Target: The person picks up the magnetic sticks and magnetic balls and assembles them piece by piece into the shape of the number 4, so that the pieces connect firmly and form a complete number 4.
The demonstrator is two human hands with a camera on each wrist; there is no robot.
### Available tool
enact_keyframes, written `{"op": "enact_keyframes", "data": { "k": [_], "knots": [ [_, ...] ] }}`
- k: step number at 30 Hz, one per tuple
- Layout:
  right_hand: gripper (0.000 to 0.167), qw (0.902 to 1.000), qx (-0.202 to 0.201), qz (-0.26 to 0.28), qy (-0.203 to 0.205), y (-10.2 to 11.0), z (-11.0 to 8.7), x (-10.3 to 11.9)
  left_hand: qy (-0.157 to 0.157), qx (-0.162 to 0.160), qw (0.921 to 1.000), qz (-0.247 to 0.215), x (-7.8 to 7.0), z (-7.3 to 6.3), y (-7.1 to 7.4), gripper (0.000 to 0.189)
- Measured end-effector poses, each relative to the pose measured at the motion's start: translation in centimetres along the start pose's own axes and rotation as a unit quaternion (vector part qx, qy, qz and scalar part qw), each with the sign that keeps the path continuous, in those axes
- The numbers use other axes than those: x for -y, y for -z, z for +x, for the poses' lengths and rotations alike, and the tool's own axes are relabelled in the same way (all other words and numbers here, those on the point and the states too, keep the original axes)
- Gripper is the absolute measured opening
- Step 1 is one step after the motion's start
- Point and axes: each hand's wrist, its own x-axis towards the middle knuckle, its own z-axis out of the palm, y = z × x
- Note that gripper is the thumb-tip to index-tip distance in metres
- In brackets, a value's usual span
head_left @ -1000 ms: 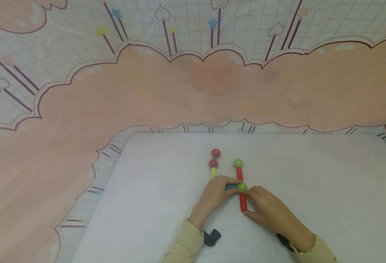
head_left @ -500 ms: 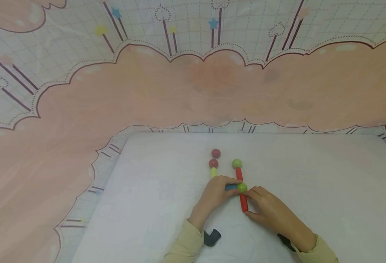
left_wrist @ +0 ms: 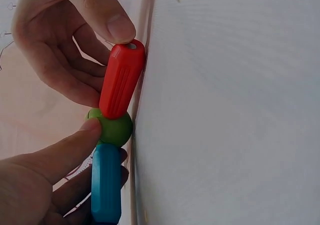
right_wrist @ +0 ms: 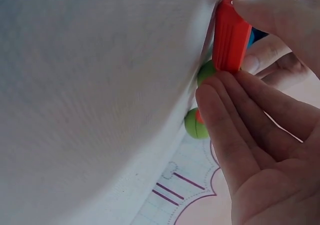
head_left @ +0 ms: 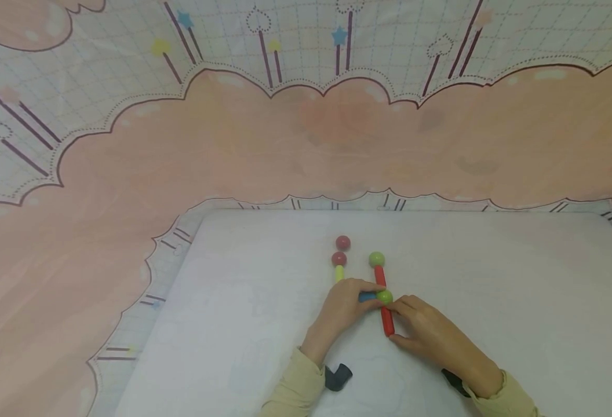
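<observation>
A green ball point(left_wrist: 116, 130) joins a blue rod point(left_wrist: 106, 185) and a red rod point(left_wrist: 121, 80) in the left wrist view. My left hand point(head_left: 341, 304) pinches this ball between thumb and fingers. The near red rod point(head_left: 388, 322) is held by my right hand point(head_left: 426, 330), its thumb at the free end and its fingertips beside the ball. Beyond the ball, a second red rod point(head_left: 379, 276) leads to another green ball point(head_left: 376, 259). A yellow-green rod point(head_left: 339, 273) with a red ball point(head_left: 339, 259) at its end runs partly under my left hand.
A second red ball point(head_left: 343, 242) lies just behind the first. The pieces are on a white tabletop point(head_left: 222, 301), with a patterned cloth point(head_left: 264, 145) behind it. Dark wrist-worn pieces point(head_left: 338, 377) show beside both sleeves.
The near red rod's free end has swung slightly to the right, along with my right thumb. The far green ball has shifted very slightly. My left hand keeps its grip.
</observation>
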Motion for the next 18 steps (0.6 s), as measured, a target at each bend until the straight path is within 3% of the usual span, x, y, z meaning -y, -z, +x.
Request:
{"op": "enact_keyframes", "data": {
  "k": [18],
  "knots": [
    [0.045, 0.9998, -0.004, -0.014, 0.014, 1.6, 1.0, 0.0, 0.008, 0.003, 0.9999, -0.006, 0.1, 0.0, 0.0, 0.032]
  ]
}}
